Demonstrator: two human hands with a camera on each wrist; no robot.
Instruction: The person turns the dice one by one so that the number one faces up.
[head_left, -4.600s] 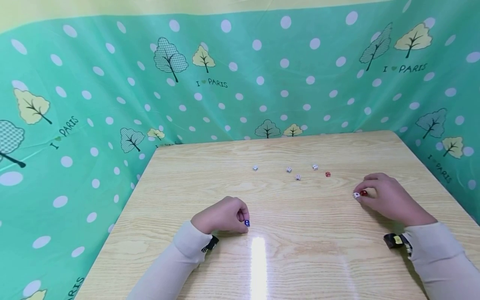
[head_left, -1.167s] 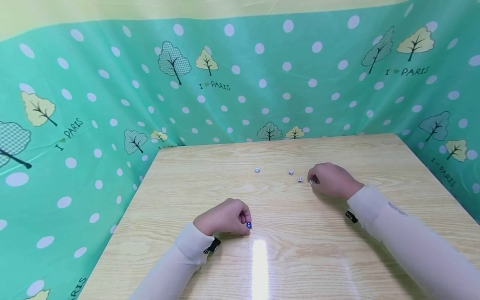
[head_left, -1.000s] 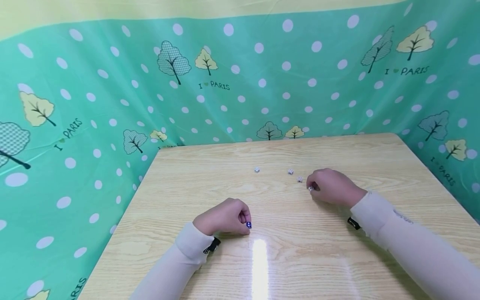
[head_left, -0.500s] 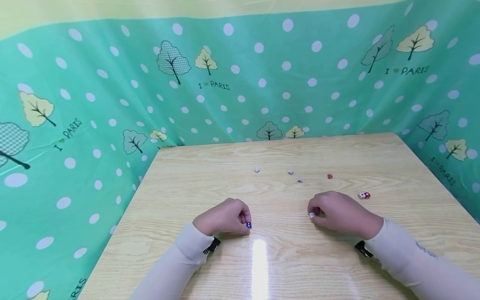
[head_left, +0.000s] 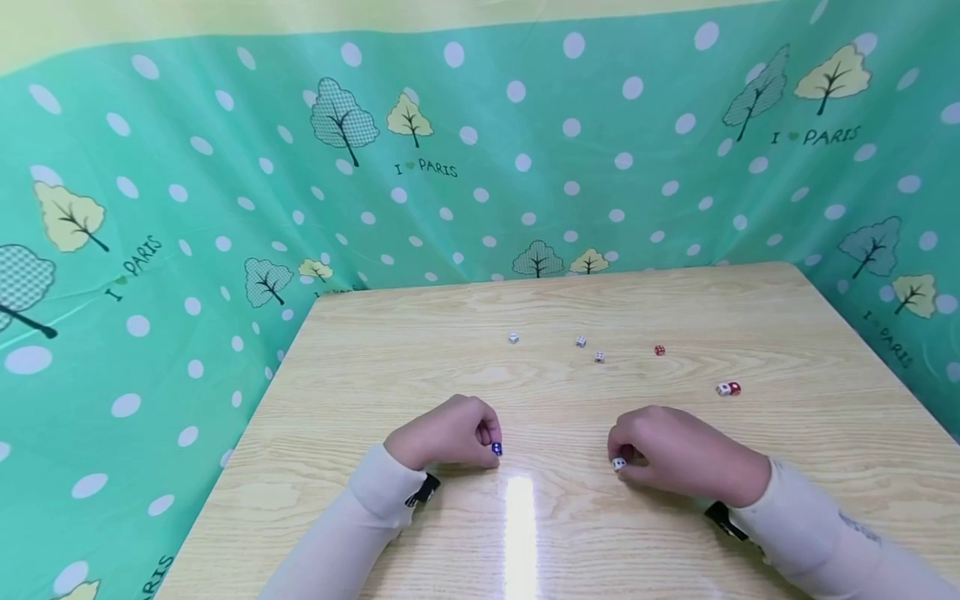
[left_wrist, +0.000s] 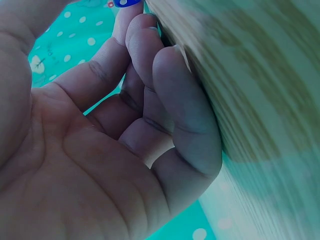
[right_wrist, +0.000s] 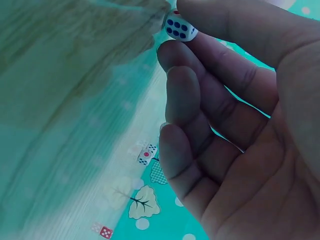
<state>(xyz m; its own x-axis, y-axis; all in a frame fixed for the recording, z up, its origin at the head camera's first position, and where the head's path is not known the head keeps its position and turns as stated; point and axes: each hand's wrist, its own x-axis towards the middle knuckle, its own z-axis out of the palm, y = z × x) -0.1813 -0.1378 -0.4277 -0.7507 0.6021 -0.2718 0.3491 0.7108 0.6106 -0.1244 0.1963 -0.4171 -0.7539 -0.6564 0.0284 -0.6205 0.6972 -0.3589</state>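
Note:
My left hand (head_left: 450, 432) rests at the table's near middle and pinches a blue die (head_left: 497, 448) between thumb and index finger. In the left wrist view only the lower part of that blue die (left_wrist: 125, 2) shows at the top edge; the other fingers are curled in. To the right, my right hand (head_left: 682, 454) pinches a white die (head_left: 618, 463) close to the tabletop. The right wrist view shows blue pips on this white die (right_wrist: 180, 27), held between thumb and index finger. A gap of bare wood lies between the two hands.
Toward the back of the wooden table (head_left: 390, 358) lie white dice (head_left: 513, 338) and a red die (head_left: 659, 350). Beyond my right hand, a white die (head_left: 723, 389) touches another red die (head_left: 735, 388). A green patterned cloth (head_left: 450, 167) surrounds the back and sides.
My right hand has left the white and red pair, picked up the white die from the back right, and brought it nearer to me. My left hand has kept its place and its blue die.

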